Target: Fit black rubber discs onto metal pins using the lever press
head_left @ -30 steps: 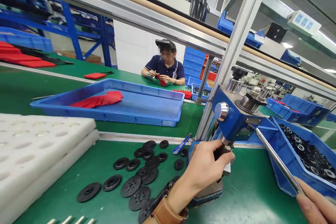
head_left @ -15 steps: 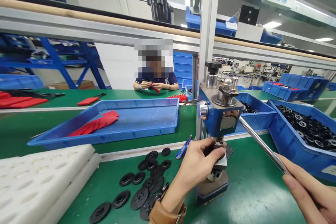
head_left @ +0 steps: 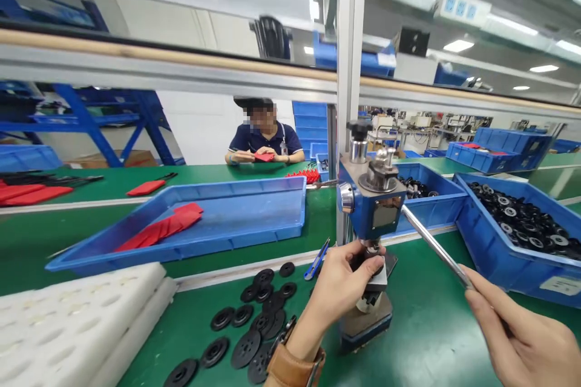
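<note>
A small blue hand press (head_left: 371, 211) stands on the green mat in front of me. My left hand (head_left: 341, 287) reaches under its head, fingers pinched round a dark part (head_left: 368, 261) on the press's stand. My right hand (head_left: 521, 338) is closed round the lower end of the press's steel lever (head_left: 431, 243), which slants down to the right. Several black plastic discs (head_left: 254, 320) lie scattered on the mat left of my left wrist.
A white foam tray (head_left: 68, 326) with round pockets sits at the lower left. A blue tray (head_left: 254, 217) holding red pieces lies behind the discs. Blue bins (head_left: 499, 260) of black parts stand at the right. A blue cutter (head_left: 318, 254) lies near the press. A person sits across the bench.
My view has swung level and rightward. My right hand has come further up into view along the lever. My left hand stays at the part under the press head.
</note>
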The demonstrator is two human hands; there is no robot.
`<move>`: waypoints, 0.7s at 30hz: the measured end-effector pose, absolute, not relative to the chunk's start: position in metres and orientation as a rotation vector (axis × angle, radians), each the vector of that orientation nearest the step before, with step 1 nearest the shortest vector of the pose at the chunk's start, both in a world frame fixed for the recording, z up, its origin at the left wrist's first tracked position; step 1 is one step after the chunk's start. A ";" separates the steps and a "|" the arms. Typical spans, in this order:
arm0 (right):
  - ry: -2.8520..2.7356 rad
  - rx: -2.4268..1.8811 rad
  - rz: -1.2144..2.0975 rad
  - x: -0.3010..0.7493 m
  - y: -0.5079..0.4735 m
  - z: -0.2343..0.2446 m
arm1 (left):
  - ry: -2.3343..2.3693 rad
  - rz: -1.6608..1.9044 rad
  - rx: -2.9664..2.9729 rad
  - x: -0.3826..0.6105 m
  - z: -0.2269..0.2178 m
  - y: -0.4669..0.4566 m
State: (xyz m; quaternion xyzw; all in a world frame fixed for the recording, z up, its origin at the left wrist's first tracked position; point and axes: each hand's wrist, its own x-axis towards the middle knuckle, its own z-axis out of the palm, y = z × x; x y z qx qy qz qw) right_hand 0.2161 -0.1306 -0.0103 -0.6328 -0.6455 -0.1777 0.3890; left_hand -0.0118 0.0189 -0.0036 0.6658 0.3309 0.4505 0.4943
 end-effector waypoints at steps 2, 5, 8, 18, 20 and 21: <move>-1.643 -1.578 -0.409 0.211 -0.136 0.005 | 0.807 1.136 1.685 -0.011 0.000 0.018; -1.497 -1.508 -0.484 0.207 -0.146 0.044 | 0.881 1.331 1.828 -0.015 0.007 0.011; -1.347 -1.365 -0.689 0.207 -0.148 0.095 | 0.950 1.506 1.719 -0.029 0.010 -0.001; -1.586 -0.757 -0.687 0.092 -0.117 0.061 | 0.542 1.512 0.603 -0.094 -0.076 -0.021; -1.870 -0.615 -0.426 0.054 -0.101 0.009 | 0.516 1.484 0.471 -0.098 -0.095 -0.018; -1.965 -0.579 -0.354 0.039 -0.090 -0.016 | 0.512 1.476 0.416 -0.100 -0.102 -0.017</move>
